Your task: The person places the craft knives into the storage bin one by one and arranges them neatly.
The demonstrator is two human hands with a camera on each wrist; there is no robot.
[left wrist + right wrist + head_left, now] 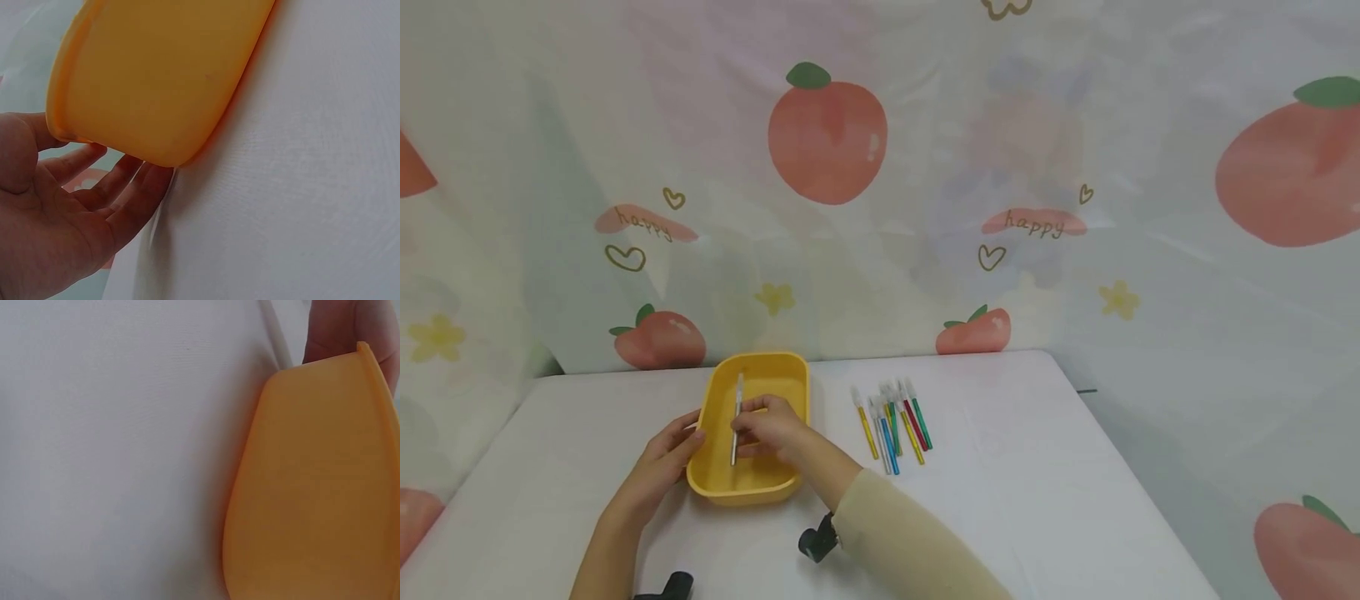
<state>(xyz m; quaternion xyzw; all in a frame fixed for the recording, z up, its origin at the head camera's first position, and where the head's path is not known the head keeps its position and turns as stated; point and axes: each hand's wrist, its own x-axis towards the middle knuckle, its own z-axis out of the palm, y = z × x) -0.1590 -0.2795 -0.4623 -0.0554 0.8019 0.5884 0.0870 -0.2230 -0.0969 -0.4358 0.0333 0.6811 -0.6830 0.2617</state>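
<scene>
My right hand (771, 429) reaches into a yellow plastic tray (775, 489) and pinches a slim silver craft knife (733, 450) with a pale, clear-looking capped tip. The knife points away from me, low over the tray's floor. On the tray's left side, my left hand (662, 462) holds the wall, its thumb at the rim. In the left wrist view, the fingers (140, 200) of that hand curl against the tray's outer wall. The right wrist view shows mostly the tray's outside (312, 487); the right hand is hidden there.
Right of the tray, several capped craft knives (895, 429) with yellow, silver, blue, green and red handles lie loosely grouped on the white table (1015, 500). A fruit-patterned curtain (910, 275) hangs behind the table. A black wrist camera (817, 537) sits under the right sleeve.
</scene>
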